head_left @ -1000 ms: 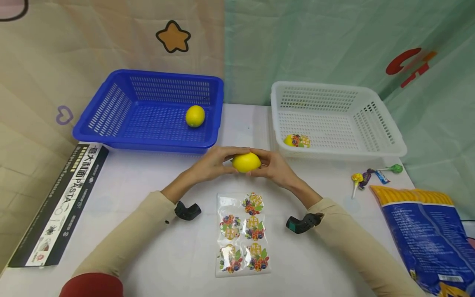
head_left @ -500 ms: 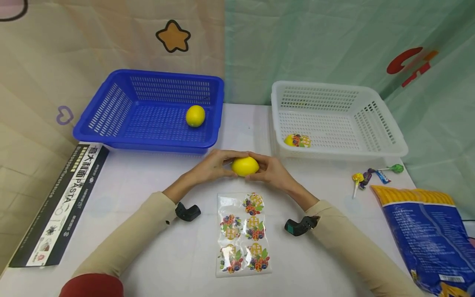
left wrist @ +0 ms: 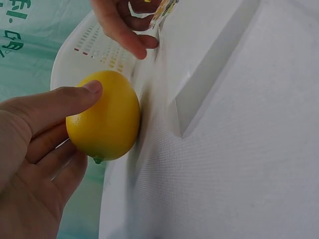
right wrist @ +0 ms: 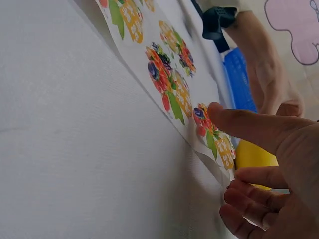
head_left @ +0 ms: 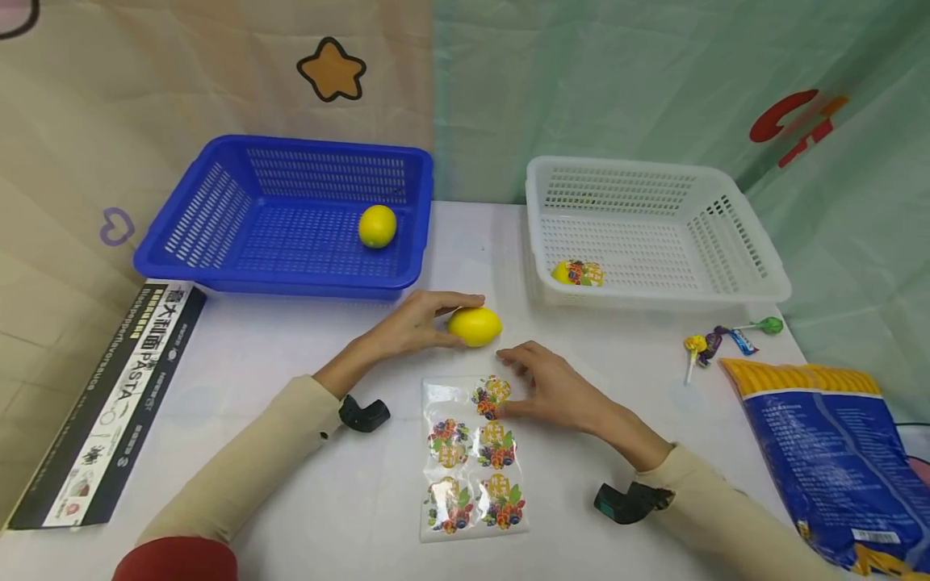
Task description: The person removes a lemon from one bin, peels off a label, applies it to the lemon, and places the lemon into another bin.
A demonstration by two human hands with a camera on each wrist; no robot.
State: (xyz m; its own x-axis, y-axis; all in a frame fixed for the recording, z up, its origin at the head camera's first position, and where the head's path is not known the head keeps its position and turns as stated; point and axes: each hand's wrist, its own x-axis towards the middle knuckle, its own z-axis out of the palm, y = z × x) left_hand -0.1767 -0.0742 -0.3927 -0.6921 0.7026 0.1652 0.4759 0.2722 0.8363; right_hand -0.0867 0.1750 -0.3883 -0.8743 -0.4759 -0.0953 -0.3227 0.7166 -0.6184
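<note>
In the head view my left hand (head_left: 417, 327) holds a yellow lemon (head_left: 475, 327) just above or on the white table, beyond the sticker sheet. The left wrist view shows the thumb on one side of the lemon (left wrist: 107, 117) and fingers behind it, with its green stem end low. My right hand (head_left: 555, 387) hovers by the top right corner of the sticker sheet (head_left: 472, 512), fingers apart. Seen from the right wrist, its thumb is over a round fruit-printed sticker (right wrist: 172, 84) area, and the other fingers are bent loosely beside the sheet's edge. Whether the thumb touches is unclear.
A blue basket (head_left: 283, 278) with one lemon (head_left: 377, 226) stands back left. At back right, a white basket (head_left: 654, 294) contains a stickered lemon (head_left: 567, 272). A black pasta box (head_left: 109, 403) lies left; several candies (head_left: 712, 347) and a blue bag (head_left: 821, 468) lie right.
My right hand has let go of the lemon and moved toward me, to the sticker sheet's top right corner. The left hand keeps the lemon in nearly the same place.
</note>
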